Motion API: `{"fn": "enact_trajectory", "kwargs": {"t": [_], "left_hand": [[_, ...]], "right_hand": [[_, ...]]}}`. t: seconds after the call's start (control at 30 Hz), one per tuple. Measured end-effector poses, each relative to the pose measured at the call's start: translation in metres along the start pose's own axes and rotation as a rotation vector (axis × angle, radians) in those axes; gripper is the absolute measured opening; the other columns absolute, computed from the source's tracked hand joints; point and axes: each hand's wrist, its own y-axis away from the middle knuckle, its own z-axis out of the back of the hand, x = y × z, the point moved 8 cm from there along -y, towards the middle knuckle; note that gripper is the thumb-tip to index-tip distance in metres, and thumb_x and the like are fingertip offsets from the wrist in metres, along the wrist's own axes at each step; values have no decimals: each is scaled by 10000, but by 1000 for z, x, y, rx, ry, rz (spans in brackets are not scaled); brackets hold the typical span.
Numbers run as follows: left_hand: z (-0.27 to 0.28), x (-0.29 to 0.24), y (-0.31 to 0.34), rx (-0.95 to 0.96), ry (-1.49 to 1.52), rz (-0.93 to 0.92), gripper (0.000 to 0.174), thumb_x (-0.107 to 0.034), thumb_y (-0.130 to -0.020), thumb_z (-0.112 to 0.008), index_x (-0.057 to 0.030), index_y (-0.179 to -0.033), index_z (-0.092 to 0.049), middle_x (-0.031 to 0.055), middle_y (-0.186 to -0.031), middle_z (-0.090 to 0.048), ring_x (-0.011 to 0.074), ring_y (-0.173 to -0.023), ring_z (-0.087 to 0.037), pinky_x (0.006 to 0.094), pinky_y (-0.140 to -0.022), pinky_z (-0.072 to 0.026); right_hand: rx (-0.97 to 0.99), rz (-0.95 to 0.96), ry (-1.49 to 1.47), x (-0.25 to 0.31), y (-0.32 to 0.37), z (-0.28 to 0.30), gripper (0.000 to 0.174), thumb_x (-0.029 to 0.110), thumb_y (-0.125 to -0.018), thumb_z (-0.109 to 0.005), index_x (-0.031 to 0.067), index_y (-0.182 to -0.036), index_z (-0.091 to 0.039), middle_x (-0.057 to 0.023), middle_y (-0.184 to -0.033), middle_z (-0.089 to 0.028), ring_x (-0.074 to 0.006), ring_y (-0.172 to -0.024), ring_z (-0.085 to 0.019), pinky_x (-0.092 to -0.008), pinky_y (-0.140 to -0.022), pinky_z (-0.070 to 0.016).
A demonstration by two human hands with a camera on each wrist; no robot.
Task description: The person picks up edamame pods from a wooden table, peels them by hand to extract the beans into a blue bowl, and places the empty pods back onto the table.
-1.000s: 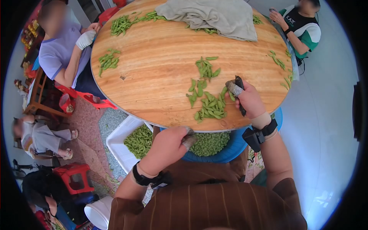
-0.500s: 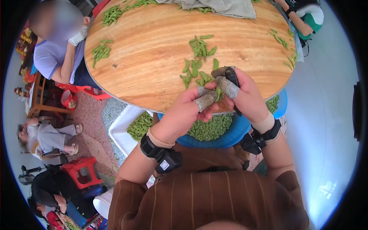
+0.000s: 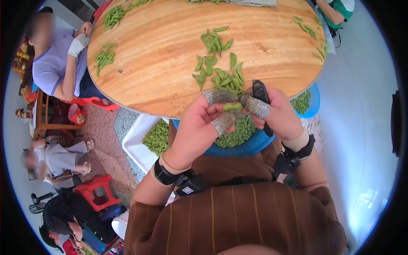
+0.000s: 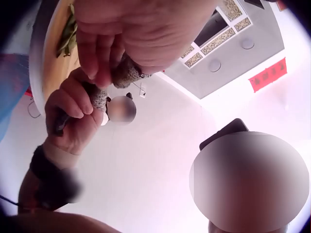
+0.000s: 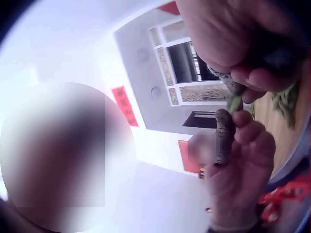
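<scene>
Green, slim pod [image 3: 232, 106] — left hand [image 3: 199, 124] and right hand [image 3: 277, 111] pinching.

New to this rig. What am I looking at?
No robot: these are a person's hands, some fingers in grey wraps. The head camera looks down at both; each wrist camera watches its own hand's work. Loose pods lie on the round table, with part of a cloth at its far edge. The left hand pinches one green pod; the right hand grips a black tool, exact kind unclear. Below sit a white crate and a blue basin.
</scene>
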Motion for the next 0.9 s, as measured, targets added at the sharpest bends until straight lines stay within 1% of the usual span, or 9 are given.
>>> {"fn": "enact_trajectory", "kwargs": {"t": [0.03,0.13,0.17,0.23,0.37,0.43,0.63,0.67,0.9], "left_hand": [[-2,-6,1,-10,65,-59,249,-49,-896,-596,-20,-1143,-572,59,-919,-657,95,-769,-610,232,-661,-499],[-7,-8,3,123,38,-88,258,-46,-900,-588,-22,-1157,-563,74,-981,-666,112,-807,-635,238,-704,-520],[-5,-3,3,121,38,-86,258,-46,-900,-588,-22,-1157,-563,74,-981,-666,112,-807,-635,238,-704,-520],[1,-4,3,62,-62,-228,272,-58,-911,-578,-29,-1179,-542,87,-990,-668,121,-751,-638,236,-663,-517],[8,-7,10,-24,-58,-177,247,-65,-919,-566,-29,-1162,-537,91,-960,-665,129,-713,-634,238,-637,-508],[8,7,9,-35,-98,115,219,-36,-924,-527,-9,-1141,-515,66,-922,-637,111,-736,-616,227,-629,-496],[2,32,10,58,-91,179,173,-31,-919,-520,-2,-1090,-525,62,-851,-627,114,-717,-620,238,-614,-503],[2,33,9,62,-95,178,173,-31,-919,-520,-2,-1090,-525,62,-851,-627,114,-717,-620,238,-614,-503],[1,48,10,98,-134,260,169,-72,-916,-568,-19,-1075,-546,60,-867,-633,109,-683,-610,228,-592,-491]], "right_hand": [[69,-22,-292,-7,0,-5,190,179,-915,-597,42,-1043,-572,-21,-808,-605,-36,-550,-455,-203,-472,-371],[242,-167,-706,-29,4,-16,201,209,-927,-590,68,-1064,-545,-7,-765,-579,-47,-534,-435,-202,-469,-363],[243,-169,-708,-31,5,-18,201,209,-927,-590,68,-1064,-545,-7,-765,-579,-47,-534,-435,-202,-469,-363],[245,-149,-568,-34,7,-21,240,221,-944,-567,64,-1118,-516,-8,-779,-571,-42,-540,-437,-202,-463,-358],[81,-44,-308,-18,21,-15,243,225,-958,-540,60,-1136,-514,-13,-787,-573,-44,-547,-446,-209,-452,-362],[-7,-3,-90,-15,28,-4,289,196,-961,-508,51,-1211,-496,-7,-762,-565,-55,-560,-479,-210,-474,-393],[-56,87,383,-7,43,-6,439,76,-892,-472,4,-1323,-422,-77,-791,-609,-173,-647,-597,-287,-597,-480],[-66,120,399,-8,43,-7,401,45,-866,-480,-1,-1264,-465,-102,-817,-623,-213,-716,-624,-320,-657,-493],[5,210,441,-9,42,-9,307,12,-831,-513,12,-1138,-523,-88,-847,-635,-198,-802,-634,-313,-732,-493]]}}
